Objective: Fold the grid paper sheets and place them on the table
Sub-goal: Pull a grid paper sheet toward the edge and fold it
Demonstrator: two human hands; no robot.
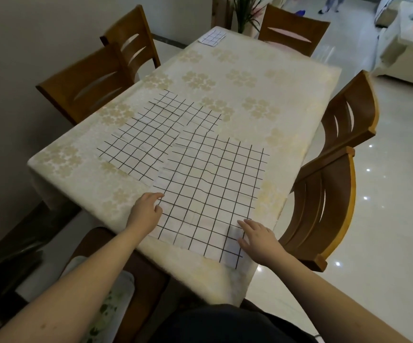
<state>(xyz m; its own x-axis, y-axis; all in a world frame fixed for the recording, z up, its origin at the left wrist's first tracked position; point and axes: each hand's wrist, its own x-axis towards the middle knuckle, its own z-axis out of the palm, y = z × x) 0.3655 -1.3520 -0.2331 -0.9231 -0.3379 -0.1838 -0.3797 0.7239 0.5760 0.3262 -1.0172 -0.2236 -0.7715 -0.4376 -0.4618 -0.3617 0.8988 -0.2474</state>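
A large white grid paper sheet (212,189) lies flat at the near end of the table (287,78). My left hand (146,211) touches its near left corner with fingers loosely bent. My right hand (257,237) rests with spread fingers on its near right corner. A second grid sheet (138,144) lies unfolded beyond it to the left, partly under it. A third grid sheet (190,112) lies farther back, overlapped by the others. A small folded grid paper (212,37) sits at the table's far end.
The table carries a cream cloth with a flower pattern. Wooden chairs stand along both sides: two on the left (89,78), two on the right (324,201), one at the far end (292,30). A plant (245,11) stands behind the table.
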